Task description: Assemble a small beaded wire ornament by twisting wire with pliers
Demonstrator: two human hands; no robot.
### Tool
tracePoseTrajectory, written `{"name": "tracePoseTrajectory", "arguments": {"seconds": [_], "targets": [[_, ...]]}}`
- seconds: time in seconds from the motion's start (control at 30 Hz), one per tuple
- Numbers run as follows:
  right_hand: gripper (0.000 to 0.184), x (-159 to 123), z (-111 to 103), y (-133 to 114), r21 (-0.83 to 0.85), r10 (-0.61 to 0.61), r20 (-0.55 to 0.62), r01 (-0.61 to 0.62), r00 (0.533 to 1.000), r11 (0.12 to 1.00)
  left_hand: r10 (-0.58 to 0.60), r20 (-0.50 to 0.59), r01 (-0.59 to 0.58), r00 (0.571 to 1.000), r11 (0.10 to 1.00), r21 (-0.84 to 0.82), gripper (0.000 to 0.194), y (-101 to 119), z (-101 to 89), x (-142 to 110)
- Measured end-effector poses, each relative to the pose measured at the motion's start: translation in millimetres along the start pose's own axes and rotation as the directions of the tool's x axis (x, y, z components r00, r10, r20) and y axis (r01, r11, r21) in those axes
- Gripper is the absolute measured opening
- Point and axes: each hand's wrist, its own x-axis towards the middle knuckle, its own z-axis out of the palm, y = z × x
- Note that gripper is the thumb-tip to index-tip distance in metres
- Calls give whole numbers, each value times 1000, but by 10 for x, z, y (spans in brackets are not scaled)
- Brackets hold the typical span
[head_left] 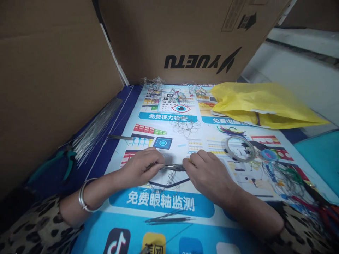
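My right hand [205, 171] is closed around a pair of pliers [177, 167]. Its metal jaws point left, with a yellow bit of handle showing by my fingers. Facing it, my left hand [144, 165] pinches thin wire [164, 167] close to the jaw tips. A tangle of fine wire with small clear beads [169, 181] hangs or lies just below the jaws; how it joins the held wire is too fine to make out. Several dark thin wires [169, 219] lie on the printed sheet [225, 215] nearer to me.
Straight silvery wires [96, 127] and teal-handled pliers [54, 167] lie at left. Wire loops [186, 126], a tape roll [239, 149], coloured wire coils [286, 176] and a yellow bag [265, 100] lie beyond and right. Cardboard [164, 31] walls stand behind and left.
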Motion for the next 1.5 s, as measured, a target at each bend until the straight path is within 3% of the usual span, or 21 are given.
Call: {"name": "tracePoseTrajectory", "arguments": {"seconds": [0.57, 1.0, 1.5], "targets": [[7, 17, -75, -18, 110, 65, 89, -75, 994, 991, 13, -48, -9, 999, 996, 85, 12, 11, 39, -8], [10, 7, -42, -55, -41, 3, -13, -4, 1000, 999, -21, -100, 33, 995, 993, 116, 10, -7, 97, -39], [17, -8, -22, -84, -107, -42, 11, 43, 999, 993, -45, -78, 57, 996, 986, 158, 8, -19, 114, -56]]}}
